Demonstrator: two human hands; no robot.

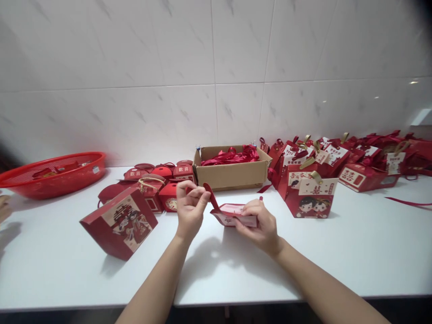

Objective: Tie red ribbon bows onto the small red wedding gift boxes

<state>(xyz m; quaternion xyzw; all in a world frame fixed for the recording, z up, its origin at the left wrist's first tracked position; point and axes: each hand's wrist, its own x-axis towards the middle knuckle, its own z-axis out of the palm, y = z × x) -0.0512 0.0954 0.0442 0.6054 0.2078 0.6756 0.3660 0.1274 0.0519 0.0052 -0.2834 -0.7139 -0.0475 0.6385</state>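
Observation:
Over the middle of the table I hold a small red paper gift box (pixel 230 218), partly folded, its pale inside facing up. My right hand (pixel 261 227) is closed on its right side, thumb in front and fingers behind. At the box's left end, my left hand (pixel 191 210) pinches a raised red flap (pixel 212 198) between thumb and fingers. To the left, a larger red box (pixel 123 222) with a printed couple leans at a tilt. On the right, a finished-looking red box (pixel 308 200) with a cartoon couple and a gold ribbon loop stands upright.
Behind my hands sits a cardboard box (pixel 232 175) of dark red ribbons (pixel 232 156). Several small red boxes (pixel 143 191) stand left of it. Many tagged gift boxes (pixel 367 173) crowd the right. A red plastic basket (pixel 60 182) and another person's hand (pixel 4 208) are far left.

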